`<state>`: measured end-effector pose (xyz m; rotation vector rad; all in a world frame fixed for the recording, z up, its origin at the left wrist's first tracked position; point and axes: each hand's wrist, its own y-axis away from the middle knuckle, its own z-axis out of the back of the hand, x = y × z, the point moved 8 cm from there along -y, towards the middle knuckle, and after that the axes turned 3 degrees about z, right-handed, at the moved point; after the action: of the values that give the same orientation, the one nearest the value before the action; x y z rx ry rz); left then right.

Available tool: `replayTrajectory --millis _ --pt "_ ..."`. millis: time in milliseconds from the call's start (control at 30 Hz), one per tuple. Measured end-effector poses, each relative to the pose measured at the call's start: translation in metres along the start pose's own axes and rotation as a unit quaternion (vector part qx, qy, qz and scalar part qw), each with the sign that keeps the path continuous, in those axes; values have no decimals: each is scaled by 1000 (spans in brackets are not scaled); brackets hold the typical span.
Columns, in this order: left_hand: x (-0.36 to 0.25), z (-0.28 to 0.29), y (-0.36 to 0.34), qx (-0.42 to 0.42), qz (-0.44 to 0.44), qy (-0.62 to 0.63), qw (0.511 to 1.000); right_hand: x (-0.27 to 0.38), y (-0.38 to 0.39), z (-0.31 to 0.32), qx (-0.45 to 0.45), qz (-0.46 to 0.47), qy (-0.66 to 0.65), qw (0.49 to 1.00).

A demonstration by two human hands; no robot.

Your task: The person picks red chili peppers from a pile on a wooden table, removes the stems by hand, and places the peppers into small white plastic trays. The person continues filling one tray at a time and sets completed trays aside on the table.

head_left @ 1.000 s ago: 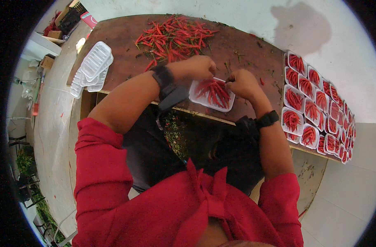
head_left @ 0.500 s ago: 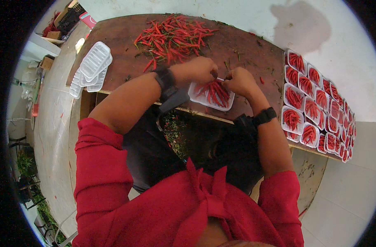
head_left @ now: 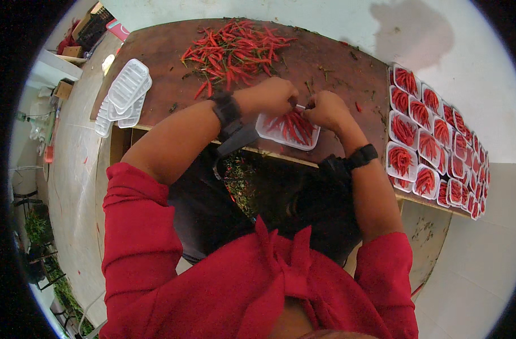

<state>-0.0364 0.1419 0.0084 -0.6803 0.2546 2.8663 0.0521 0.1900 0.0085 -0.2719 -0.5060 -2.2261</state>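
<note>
A clear plastic tray (head_left: 269,133) sits near the table's front edge, with red chili peppers (head_left: 294,129) fanned out in it. Over the tray's far side is my left hand (head_left: 273,96), fingers curled and closed, with its fingertips turned away from view. My right hand (head_left: 326,109) bends down at the tray's far right, its fingers pinched together at the ends of the chilies. What either pinch holds is too small and hidden to make out. Beyond my hands lies a loose heap of red chilies (head_left: 235,53), some with green stems.
Stacked clear trays (head_left: 129,85) rest at the table's left end. Many chili-filled trays (head_left: 419,113) stand in rows and piles at the right. Bits of stem (head_left: 325,73) and a single chili (head_left: 358,106) are scattered on the brown table (head_left: 162,51). A pale wall stands behind.
The view has shifted very slightly. Both hands stay over the same tray, with small finger movements and the fingertips still close together.
</note>
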Motion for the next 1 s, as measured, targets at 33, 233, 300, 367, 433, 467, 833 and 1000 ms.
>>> replayTrajectory --millis 33,233,300,367,433,467,833,1000 --pt "0 0 0 1 -2 -4 1000 0 1 1 -6 -3 -4 1000" --pt "7 -2 -2 9 19 9 1000 0 -2 2 -10 26 -11 1000" --pt "9 -3 -3 11 22 9 1000 -1 -3 2 -7 24 -10 1000" --pt "9 -3 -3 5 13 3 1000 -1 -3 1 -15 6 3 1000" --pt "6 -4 -2 -2 -5 9 1000 2 -2 2 -17 8 3 1000" --pt "5 -5 -2 1 -8 12 1000 2 -1 2 -16 7 4 1000" --pt "13 8 5 -11 14 -40 999 -4 5 6 -45 22 25 998" --pt "35 26 25 -60 73 -60 994 -20 27 19 -125 20 -6 992"
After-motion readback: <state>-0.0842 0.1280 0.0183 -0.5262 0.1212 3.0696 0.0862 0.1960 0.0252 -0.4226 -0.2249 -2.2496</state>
